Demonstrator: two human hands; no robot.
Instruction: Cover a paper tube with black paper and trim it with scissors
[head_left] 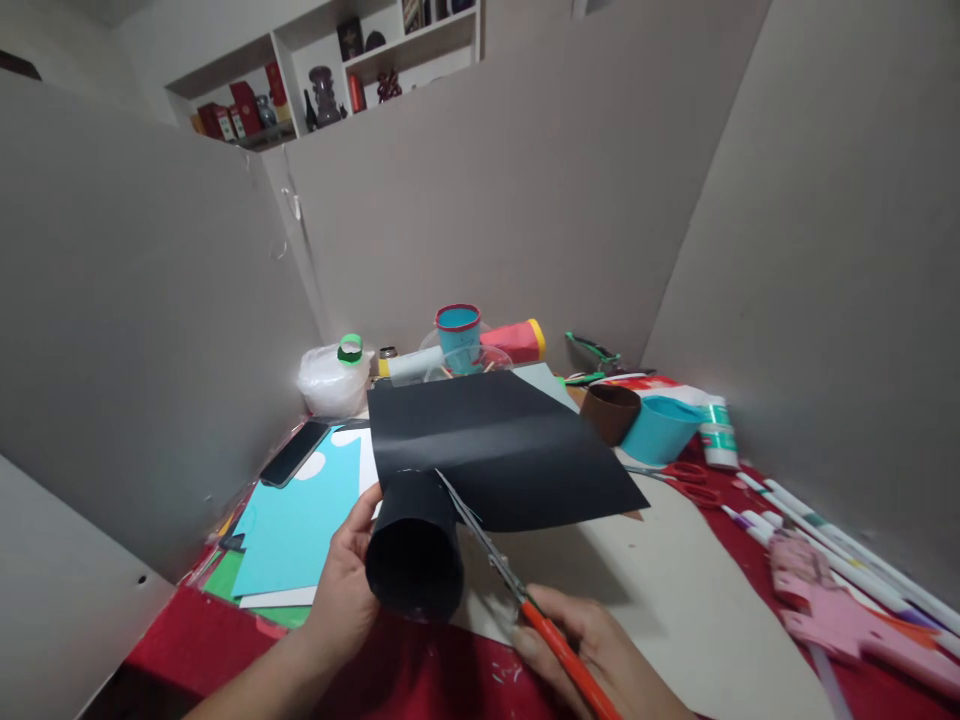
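Two bare hands are in view, the left hand (349, 565) and the right hand (592, 640). Scissors number two pairs: orange-handled scissors (504, 566) and red-handled scissors (670, 479). There is one black sheet (487, 450), plus one black tube (416, 503). Blue paper cylinders come to two, a red-rimmed cylinder (459, 347) and a plain blue cylinder (658, 432); of brown rings (609, 415), just one. Add one phone (296, 455), one pink glue gun (840, 622) and one green ring (349, 354). White markers (817, 522) make several (they overlap too much for a sure count).
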